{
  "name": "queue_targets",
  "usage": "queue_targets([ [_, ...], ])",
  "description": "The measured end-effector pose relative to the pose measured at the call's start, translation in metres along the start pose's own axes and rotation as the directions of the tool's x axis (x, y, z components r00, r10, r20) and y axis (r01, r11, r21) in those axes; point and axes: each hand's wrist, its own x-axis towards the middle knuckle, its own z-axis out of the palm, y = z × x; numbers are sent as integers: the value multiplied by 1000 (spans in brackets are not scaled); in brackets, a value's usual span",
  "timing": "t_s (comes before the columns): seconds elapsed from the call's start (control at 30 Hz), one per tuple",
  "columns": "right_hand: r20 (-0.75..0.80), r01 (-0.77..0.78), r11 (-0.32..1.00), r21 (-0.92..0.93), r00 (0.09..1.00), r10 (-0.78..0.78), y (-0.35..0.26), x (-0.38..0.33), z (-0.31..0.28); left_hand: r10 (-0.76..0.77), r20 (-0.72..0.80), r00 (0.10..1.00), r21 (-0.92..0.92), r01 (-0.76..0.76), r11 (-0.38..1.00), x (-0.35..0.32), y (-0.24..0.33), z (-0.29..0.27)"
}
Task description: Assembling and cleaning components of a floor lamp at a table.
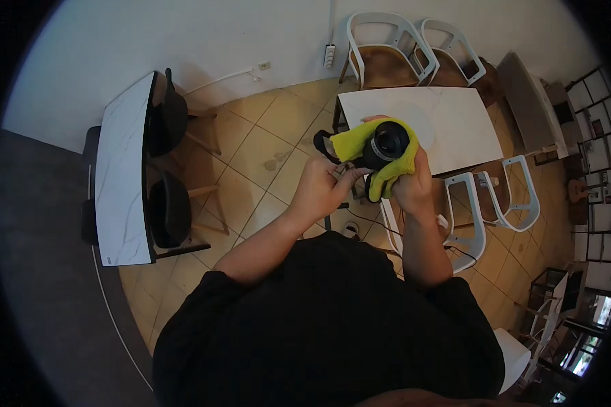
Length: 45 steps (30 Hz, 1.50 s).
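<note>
In front of my chest a black camera [368, 160] with a large round lens [390, 141] is held up, its glass turned upward. A yellow-green cloth [406, 163] wraps around the lens's far and right sides and hangs below it. My right hand [412, 186] is closed on the cloth, supporting the camera from the right. On the left, my left hand [322, 188] has its thumb and fingers pinched at the camera's lower left side; the exact spot between them is hard to see. A black strap loop [324, 145] sticks out at the left.
Beyond my hands stands a white marble-look table [455, 125], with white chairs [465, 210] on its near side and more behind. Another marble-look table [125, 176] with dark chairs [170, 210] is at the left. A thin cable [370, 220] runs below my hands. The floor is tiled [258, 169].
</note>
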Motion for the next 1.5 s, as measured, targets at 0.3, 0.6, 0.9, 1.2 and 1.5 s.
queue_targets([
  [0.3, -195, 23, 999, -35, 980, -29, 14, -12, 8, -78, 7, 997, 14, 78, 997, -2, 2, 1],
  [0.6, -175, 30, 997, -66, 984, -41, 6, -9, 10, -65, -23, 998, -77, 63, 995, 3, 14, -1],
  [0.9, -232, 79, 994, -69, 968, -94, 0, -1, 19, -22, -38, 999, -6, 22, 1000, 9, 21, -10],
  [1.2, -313, 301, 920, -251, 874, -371, -33, 24, 46, -113, 39, 993, 34, 111, 993, 14, 31, -28],
  [1.5, -436, 78, 993, -86, 893, -108, -41, 52, 43, -106, 43, 993, -36, 108, 993, 42, 49, -50],
])
